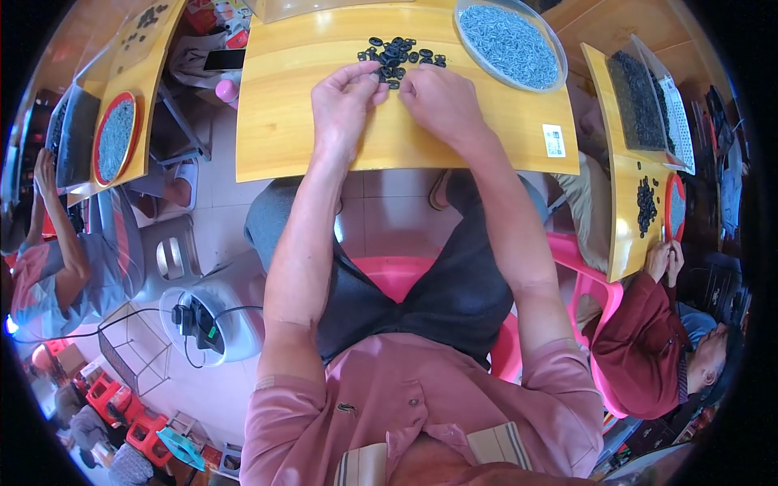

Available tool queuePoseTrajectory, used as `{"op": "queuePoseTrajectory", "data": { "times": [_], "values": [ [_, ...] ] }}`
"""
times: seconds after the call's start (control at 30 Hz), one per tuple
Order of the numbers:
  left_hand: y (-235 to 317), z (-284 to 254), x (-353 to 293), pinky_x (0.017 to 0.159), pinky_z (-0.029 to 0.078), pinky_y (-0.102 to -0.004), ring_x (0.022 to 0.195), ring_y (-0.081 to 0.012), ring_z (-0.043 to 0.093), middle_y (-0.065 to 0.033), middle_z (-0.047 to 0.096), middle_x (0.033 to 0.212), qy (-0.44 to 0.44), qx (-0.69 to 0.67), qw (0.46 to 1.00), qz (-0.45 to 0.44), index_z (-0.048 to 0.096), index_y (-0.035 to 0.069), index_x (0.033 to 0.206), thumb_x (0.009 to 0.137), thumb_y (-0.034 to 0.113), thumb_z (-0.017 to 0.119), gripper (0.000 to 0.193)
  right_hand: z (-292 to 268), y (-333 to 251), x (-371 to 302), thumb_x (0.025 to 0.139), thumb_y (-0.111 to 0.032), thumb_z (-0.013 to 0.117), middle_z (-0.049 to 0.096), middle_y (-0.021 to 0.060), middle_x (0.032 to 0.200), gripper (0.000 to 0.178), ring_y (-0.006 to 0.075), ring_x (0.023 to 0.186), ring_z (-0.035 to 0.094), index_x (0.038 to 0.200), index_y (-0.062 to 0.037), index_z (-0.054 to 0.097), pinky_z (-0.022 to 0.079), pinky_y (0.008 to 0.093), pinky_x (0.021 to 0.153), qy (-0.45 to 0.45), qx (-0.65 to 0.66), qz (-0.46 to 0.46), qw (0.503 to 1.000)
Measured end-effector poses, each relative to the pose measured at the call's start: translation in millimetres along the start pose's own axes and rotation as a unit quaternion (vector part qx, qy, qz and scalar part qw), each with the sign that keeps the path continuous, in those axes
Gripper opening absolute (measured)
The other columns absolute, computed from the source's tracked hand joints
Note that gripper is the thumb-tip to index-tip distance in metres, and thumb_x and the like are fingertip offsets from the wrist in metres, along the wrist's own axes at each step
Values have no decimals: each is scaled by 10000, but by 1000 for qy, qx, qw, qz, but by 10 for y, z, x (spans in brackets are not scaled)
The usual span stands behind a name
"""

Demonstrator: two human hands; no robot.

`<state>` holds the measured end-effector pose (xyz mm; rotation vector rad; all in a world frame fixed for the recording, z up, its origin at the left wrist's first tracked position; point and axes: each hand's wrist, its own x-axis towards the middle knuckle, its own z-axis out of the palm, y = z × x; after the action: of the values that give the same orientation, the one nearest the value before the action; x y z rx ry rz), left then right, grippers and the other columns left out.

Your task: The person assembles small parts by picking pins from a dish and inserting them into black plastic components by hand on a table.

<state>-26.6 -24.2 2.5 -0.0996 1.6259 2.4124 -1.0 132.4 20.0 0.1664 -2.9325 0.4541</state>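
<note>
One hand, the left hand [342, 109], bunches thumb and fingers; what it pinches I cannot tell. Black parts [393, 53] lie heaped on the table [284, 101] just beyond, likely for easy picking; the right hand [444, 101] curls, grip hidden; a bowl [531, 88] of metal bits [506, 44] stands farther right, probably within reach

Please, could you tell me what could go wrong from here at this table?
1. The loose black pieces lie beside the left hand and right hand; a careless movement could scatter some across the yellow table.
2. The round clear dish full of silvery metal pieces sits close to the table's right edge, so a bump might spill it.
3. A black cable stretches out left of the seat; someone's foot could perhaps catch it.
</note>
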Motion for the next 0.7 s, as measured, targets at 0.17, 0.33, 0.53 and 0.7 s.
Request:
{"op": "queuePoseTrajectory", "data": {
  "times": [0.17,0.33,0.53,0.7],
  "values": [
    [-50,59,-39,758,588,-262,818,-181,683,-126,658,966,-15,31,999,6,629,-78,1111,919,-21,595,203,19,19,20,818,-209,606,661,104,794,162,315,774,660,772,-78,690,508,463,692,-2,5,10,1000],
    [-88,43,-40,823,598,-298,875,-213,684,-146,646,987,-38,-72,996,-24,595,-107,1122,912,-60,564,218,-58,20,-20,809,-202,624,681,103,839,132,321,779,671,801,-81,677,524,462,669,56,93,-3,994],
    [-84,36,-65,871,596,-335,941,-229,674,-174,649,1034,-53,-143,986,-60,587,-94,1111,916,-58,577,199,23,-15,-56,827,-190,648,650,59,804,89,285,746,668,827,-101,645,523,427,647,89,125,-26,988],
    [-85,42,-69,858,588,-329,924,-204,674,-142,662,1006,-63,-147,986,-55,599,-64,1114,916,-45,595,199,36,19,-83,829,-171,649,650,61,821,74,283,738,661,849,-102,670,522,409,632,133,152,-52,978]
  ]
}}
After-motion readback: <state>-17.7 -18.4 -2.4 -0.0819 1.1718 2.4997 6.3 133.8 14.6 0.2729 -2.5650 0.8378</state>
